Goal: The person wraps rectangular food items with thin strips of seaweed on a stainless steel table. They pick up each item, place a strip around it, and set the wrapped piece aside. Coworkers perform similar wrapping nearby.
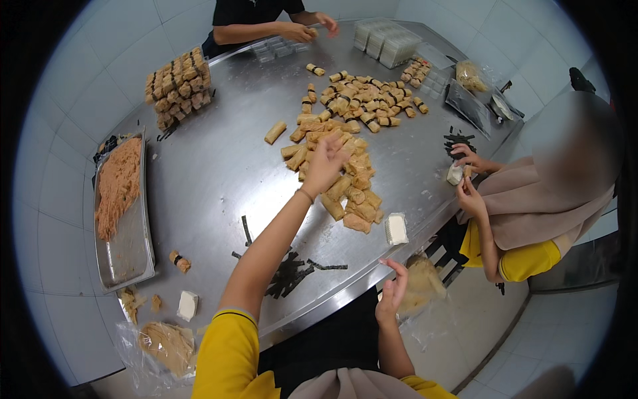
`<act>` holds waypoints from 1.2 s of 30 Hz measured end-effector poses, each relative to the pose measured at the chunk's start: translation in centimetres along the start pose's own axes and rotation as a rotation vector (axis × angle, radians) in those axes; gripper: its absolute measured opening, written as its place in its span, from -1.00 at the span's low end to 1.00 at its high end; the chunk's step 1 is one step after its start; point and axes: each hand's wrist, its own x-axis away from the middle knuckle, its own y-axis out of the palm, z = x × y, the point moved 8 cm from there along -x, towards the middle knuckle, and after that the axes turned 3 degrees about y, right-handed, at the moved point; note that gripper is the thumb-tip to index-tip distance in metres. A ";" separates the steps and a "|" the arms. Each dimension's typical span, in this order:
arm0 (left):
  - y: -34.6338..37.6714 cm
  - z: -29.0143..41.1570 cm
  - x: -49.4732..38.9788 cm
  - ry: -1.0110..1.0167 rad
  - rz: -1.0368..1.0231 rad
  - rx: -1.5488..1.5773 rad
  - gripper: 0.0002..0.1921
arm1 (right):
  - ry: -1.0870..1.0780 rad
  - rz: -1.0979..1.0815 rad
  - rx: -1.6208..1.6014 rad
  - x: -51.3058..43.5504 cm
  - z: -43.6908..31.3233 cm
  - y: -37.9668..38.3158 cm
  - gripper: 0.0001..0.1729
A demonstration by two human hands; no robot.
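My left hand [326, 162] reaches out over a pile of plain tofu-skin-like rolls [361, 207] in the middle of the steel table [209, 174]. Its fingers are bent down at the pile, and whether they grip a roll is hidden. At the near table edge, my right hand [393, 294] is raised with its fingers apart and nothing in it. A small tub of white paste [397, 228] lies just beyond it. Beneath my left forearm, dark seaweed strips [286, 279] are heaped. Farther back lie many rolls banded with dark strips [371, 95].
A steel tray of orange filling [119, 179] stands at left, near stacked banded rolls [179, 87]. Wrapper sheets in plastic [167, 346] lie near left. A co-worker at right [471, 199] holds a roll; another person handles one behind. Clear plastic boxes [386, 42] stand far back.
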 end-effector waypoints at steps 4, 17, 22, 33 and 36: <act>2.2 -2.2 4.6 0.267 -0.332 -0.834 -0.49 | 0.062 -0.028 0.012 -0.3 1.2 0.1 -0.59; -0.5 -5.0 0.4 -0.135 -0.618 -0.524 -0.66 | -0.402 -0.780 0.417 0.5 1.3 15.2 -0.78; 0.1 -4.2 2.0 0.015 -0.460 -0.710 -0.60 | -0.453 -0.718 0.450 1.3 1.3 17.9 -0.76; -0.5 -4.3 2.2 0.008 -0.364 -0.588 -0.63 | -0.436 -0.658 0.515 1.2 1.4 18.5 -0.88; 2.2 -2.2 4.6 0.390 -0.292 -0.866 -0.56 | -0.401 -0.534 0.483 0.6 0.7 17.3 -0.89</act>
